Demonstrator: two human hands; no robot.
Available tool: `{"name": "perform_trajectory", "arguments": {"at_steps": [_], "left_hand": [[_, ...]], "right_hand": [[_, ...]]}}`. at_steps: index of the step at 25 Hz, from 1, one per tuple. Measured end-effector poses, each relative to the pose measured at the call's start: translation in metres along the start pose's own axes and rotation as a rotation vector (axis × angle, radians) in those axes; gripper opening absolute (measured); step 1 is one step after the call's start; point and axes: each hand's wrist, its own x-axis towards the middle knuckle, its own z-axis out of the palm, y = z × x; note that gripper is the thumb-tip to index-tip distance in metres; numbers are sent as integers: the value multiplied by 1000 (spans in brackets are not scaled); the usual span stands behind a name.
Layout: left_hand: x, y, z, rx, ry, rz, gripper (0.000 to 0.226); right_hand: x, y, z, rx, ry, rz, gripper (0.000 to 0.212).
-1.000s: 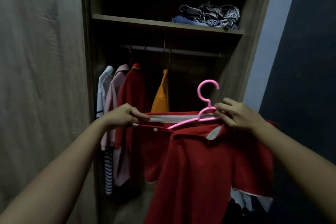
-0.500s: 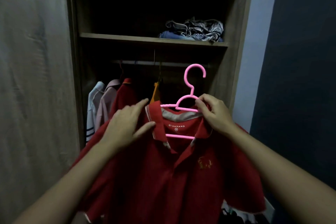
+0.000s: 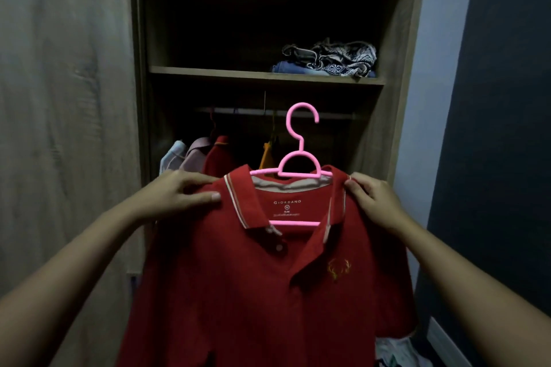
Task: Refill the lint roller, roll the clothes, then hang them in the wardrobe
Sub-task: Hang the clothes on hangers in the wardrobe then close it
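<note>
— Fingers first: what are they doing?
— Both sets pinch the red short-sleeved polo shirt (image 3: 238,292) at its shoulders; the left hand (image 3: 176,194) grips left of the striped collar, the right hand (image 3: 372,202) grips the other shoulder.
— And the shirt?
— It hangs on a pink plastic hanger (image 3: 298,164), held up before the open brown wooden wardrobe (image 3: 268,74). The hook sits free, in front of the metal rail (image 3: 334,115), not on it.
— Anything inside?
— Hung garments (image 3: 208,155) below, folded patterned clothes (image 3: 328,58) on the shelf.
</note>
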Motion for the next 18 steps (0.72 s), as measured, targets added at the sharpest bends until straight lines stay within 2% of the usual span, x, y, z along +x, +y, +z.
{"name": "perform_trajectory", "arguments": {"at_steps": [2,4,6,8,10,11,13,15,18], "left_hand": [[-3,3,1,8,26,17,43],[-6,13,8,-23,152,-7,40],[-4,28,20,74,286,-80,39],[2,40,37,201,340,-139,37],[13,49,64,299,338,-193,29],[21,55,79,335,324,-236,26],[41,65,103,363,289,-318,30],[68,71,115,326,249,-357,32],[116,67,118,70,147,-310,31]], "right_hand": [[4,-1,2,55,-41,28,36],[13,-5,8,-14,25,113,29],[21,-19,19,-22,139,184,35],[26,-44,37,145,14,175,31],[34,-63,57,450,-212,299,23],[42,-68,66,623,-265,395,24],[63,-66,78,792,-247,529,33],[88,-52,89,791,-196,574,25],[122,-28,92,809,-131,558,19]]}}
